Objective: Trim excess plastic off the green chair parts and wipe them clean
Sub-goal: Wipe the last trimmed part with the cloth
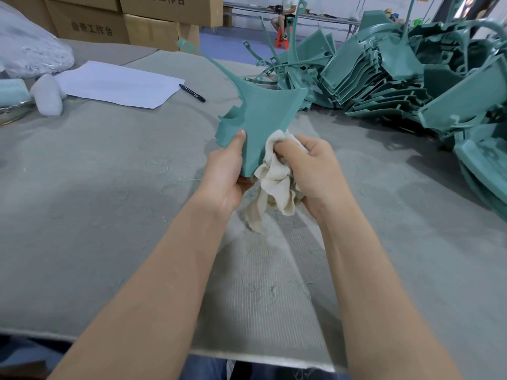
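My left hand [224, 171] grips the lower edge of a green chair part [263, 116], thumb on its front face, holding it upright above the table. A thin green stem runs up and left from the part. My right hand [310, 165] is curled round a crumpled cream cloth [277, 182] and presses it against the part's lower right side. The cloth's loose end hangs down toward the table.
A big heap of green chair parts [411, 78] fills the right side. A white paper sheet [120, 83] and a black pen [192, 92] lie at back left on the grey felt table [96, 174]. Cardboard boxes [123, 20] stand behind; a clear plastic bag [30, 48] sits far left.
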A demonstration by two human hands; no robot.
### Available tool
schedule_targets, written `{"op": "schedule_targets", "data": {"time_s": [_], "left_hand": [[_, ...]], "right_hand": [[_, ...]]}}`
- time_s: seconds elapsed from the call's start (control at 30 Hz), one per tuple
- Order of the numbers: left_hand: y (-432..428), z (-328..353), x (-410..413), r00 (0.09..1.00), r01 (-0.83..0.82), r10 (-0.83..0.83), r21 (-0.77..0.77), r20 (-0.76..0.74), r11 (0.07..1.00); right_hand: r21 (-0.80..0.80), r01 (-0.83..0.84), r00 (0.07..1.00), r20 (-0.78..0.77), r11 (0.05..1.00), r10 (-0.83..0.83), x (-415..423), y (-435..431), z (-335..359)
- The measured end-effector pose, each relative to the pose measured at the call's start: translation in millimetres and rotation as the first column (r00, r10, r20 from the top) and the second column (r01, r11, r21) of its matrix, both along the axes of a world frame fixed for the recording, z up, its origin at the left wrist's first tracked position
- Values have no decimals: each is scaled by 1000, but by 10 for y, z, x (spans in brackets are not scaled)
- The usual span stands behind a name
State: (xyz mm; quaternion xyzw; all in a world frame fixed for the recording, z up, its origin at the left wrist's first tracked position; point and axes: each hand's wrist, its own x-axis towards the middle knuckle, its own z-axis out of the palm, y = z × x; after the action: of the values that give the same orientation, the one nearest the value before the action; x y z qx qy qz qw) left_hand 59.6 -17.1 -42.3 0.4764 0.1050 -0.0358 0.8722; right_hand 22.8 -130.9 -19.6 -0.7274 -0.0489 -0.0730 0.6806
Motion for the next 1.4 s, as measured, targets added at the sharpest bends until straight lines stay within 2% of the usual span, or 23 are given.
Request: {"op": "schedule_targets", "data": {"time_s": [0.27,0.53,0.7,0.8,0.97,1.17,1.4], "left_hand": [[10,17,-17,1000,-12,12,0,-4,1000],[11,38,-18,999,6,-7,-36,-39,999],[27,81,-18,999,8,-15,-190,-36,982],[53,70,2,998,-39,29,-206,-51,978],[45,36,-7,999,-16,10,-120,-46,993],[17,36,2,993,-98,90,111,76,989],[3,41,-26,990,-105,99,60,103,993]], "right_hand": [[27,-14,1000,5,1000,14,-12,27,-10],[-52,-4,1000,12,999,5,-11,-4,18],[-10,-47,999,-25,999,47,-31,-115,65],[9,-91,995,-46,996,92,-39,-147,61],[68,-191,980,-42,979,194,-53,-77,62],[69,-8,1000,-8,998,9,-32,18,26],[197,22,1000,-7,980,-21,-50,119,31]]}}
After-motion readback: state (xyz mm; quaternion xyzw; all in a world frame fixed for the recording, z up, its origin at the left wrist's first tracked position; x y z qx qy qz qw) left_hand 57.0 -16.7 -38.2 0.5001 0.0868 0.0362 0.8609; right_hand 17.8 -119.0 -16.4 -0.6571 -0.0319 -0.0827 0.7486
